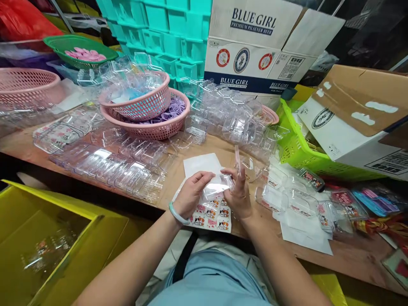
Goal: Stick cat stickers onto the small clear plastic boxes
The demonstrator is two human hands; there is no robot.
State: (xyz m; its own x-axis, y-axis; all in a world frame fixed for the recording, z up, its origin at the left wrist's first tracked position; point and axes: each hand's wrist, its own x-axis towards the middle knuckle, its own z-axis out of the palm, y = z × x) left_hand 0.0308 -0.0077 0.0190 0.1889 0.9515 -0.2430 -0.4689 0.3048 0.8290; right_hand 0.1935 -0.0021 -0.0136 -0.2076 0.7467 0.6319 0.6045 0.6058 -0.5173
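In the head view, the left hand (192, 192) pinched one side of a clear plastic piece (217, 189) over a sticker sheet (213, 222), the right hand (240, 198) gripping its other side and a thin pinkish strip (237, 157). The piece looked light, stiff, slick and easily cracked, best held by its edges. The upper pink basket (143, 108) held clear parts (130, 81), the lower pink basket (159, 131) purple bits (174, 110), the green basket (54, 46) pink ovals (85, 55)
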